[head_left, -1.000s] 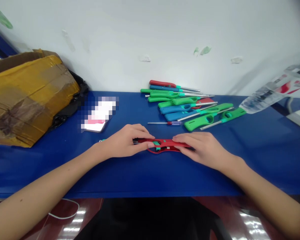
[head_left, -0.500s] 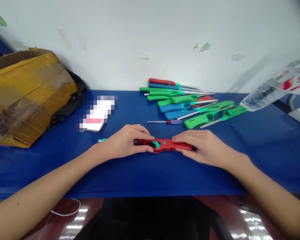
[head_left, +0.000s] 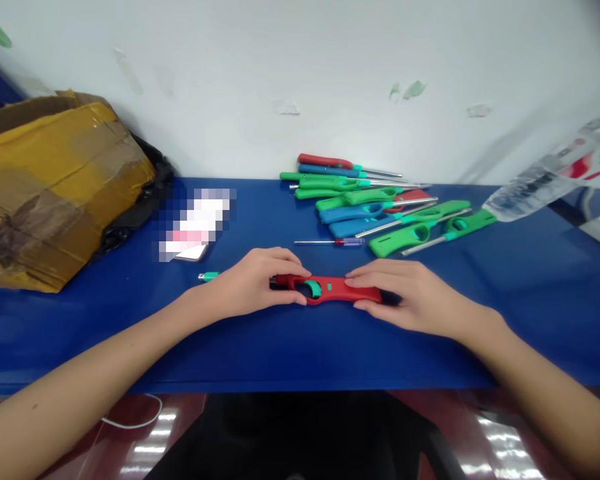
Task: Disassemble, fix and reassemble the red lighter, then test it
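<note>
1. Lighter (head_left: 337,289), red, lies between the left hand (head_left: 260,283) and the right hand (head_left: 411,293).
2. The left hand grips its trigger end, the right hand its handle end.
3. Its casing, gaping a second ago beside the right fingertips, now looks closed.
</note>
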`<state>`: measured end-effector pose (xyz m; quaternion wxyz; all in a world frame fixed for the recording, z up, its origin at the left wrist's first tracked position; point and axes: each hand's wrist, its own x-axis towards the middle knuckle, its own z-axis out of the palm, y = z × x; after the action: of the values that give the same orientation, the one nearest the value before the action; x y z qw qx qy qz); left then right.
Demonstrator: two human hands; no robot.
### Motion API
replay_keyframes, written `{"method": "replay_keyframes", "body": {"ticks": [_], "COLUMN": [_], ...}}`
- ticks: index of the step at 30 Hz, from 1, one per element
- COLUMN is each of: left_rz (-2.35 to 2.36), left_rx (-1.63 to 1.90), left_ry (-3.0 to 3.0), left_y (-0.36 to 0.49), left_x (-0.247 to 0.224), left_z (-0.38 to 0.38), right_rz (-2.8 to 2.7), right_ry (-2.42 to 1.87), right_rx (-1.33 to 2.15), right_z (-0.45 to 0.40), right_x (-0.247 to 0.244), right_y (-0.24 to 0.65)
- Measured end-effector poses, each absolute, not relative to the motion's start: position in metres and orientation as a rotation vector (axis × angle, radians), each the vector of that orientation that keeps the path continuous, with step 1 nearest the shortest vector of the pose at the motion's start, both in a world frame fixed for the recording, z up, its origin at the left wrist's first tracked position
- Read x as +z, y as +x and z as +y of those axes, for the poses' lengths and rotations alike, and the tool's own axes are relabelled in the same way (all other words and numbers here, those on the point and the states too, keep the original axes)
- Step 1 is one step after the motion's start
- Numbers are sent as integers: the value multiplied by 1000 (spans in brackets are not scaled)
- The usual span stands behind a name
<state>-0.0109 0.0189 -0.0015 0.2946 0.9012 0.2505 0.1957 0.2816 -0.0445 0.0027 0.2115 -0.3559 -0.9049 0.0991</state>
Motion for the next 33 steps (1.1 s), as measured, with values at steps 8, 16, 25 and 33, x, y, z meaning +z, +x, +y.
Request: {"method": "replay_keyframes", "body": {"ticks": [8,16,25,33], "left_rz": [665,608,609,689], "left_rx": [565,563,500,482], "left_ry": [2421,2435,2450,2505], "left_y": [-11,-11,-12,-7], "left_x": [-5,-6,-6,-3], "left_z": [20,21,20,15], "right_rz": [-2482,-2463,-2497,-2514], "right_ry": [-1010,-964,-971,-1020], "right_rx": [208,85,62,67], "right_z": [-45,-46,-48,-52], "right_x": [1,-2,-2,0], "right_y": [281,280,277,274]}}
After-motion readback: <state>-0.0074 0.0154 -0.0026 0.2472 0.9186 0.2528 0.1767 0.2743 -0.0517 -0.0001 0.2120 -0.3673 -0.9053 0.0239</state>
